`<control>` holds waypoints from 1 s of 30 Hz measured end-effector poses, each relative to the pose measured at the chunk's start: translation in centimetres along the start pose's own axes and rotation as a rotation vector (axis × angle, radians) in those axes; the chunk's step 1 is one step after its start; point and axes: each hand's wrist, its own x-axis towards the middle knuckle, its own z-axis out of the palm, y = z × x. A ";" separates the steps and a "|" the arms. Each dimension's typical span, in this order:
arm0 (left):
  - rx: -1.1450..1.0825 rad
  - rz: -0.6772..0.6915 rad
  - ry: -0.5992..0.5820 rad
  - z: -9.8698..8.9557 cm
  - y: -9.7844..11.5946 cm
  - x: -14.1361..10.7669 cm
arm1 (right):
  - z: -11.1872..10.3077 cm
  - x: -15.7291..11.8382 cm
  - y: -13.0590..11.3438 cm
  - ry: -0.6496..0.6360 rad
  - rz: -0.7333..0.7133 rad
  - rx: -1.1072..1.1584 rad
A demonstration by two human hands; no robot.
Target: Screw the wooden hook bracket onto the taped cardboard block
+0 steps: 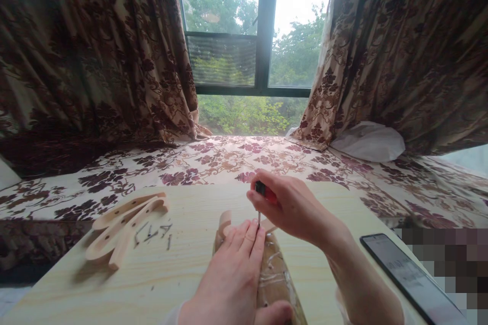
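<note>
My right hand (293, 205) is wrapped around a screwdriver (270, 195) with a red and black handle. Its thin metal shaft points straight down, and the tip ends by the fingertips of my left hand. My left hand (231, 271) lies flat with its fingers stretched out, over a brown block wrapped in clear tape (275, 277). A pale curved wooden piece (225, 219) shows beyond those fingers, mostly covered by them. Whatever the screwdriver tip touches is hidden.
Several curved wooden pieces with holes (124, 223) lie at the left of the pale wooden table (190, 289), beside several loose screws (152, 235). A phone (409, 277) rests at the right edge. Behind are a floral-covered ledge (229, 160), a white plastic bag (369, 142), curtains and a window.
</note>
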 end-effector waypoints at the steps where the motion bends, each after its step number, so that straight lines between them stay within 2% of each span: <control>1: 0.002 0.001 0.002 0.0 0.0 0.0 | 0.0 0.0 -0.1 -0.010 -0.015 0.016; 3: 0.008 -0.021 -0.026 0.0 0.1 0.1 | 0.1 0.1 0.0 0.010 0.017 0.001; 7: 0.004 -0.070 -0.082 -0.5 0.6 0.4 | 0.4 0.4 0.5 0.097 0.177 -0.110; 9: 0.006 -0.077 -0.092 -0.5 0.7 0.4 | 0.4 0.3 0.6 0.083 0.135 -0.084; 13: 0.009 -0.061 -0.072 -0.4 0.6 0.4 | 0.2 -0.1 0.4 -0.013 -0.050 0.051; 16: 0.001 -0.064 -0.057 -0.5 0.6 0.3 | 0.4 0.1 0.7 0.036 0.050 -0.010; 19: 0.005 -0.096 -0.101 -0.8 0.8 0.3 | 0.4 0.2 1.0 0.074 0.171 -0.067; 25: -0.008 -0.071 -0.077 -0.7 0.8 0.4 | -0.1 -0.1 0.6 0.002 0.014 0.044; 27: -0.005 -0.072 -0.057 -0.6 0.7 0.4 | -0.1 0.0 0.7 0.017 0.042 0.027; 30: -0.004 -0.081 -0.059 -0.6 0.9 0.3 | 0.1 0.3 1.0 0.059 0.156 -0.025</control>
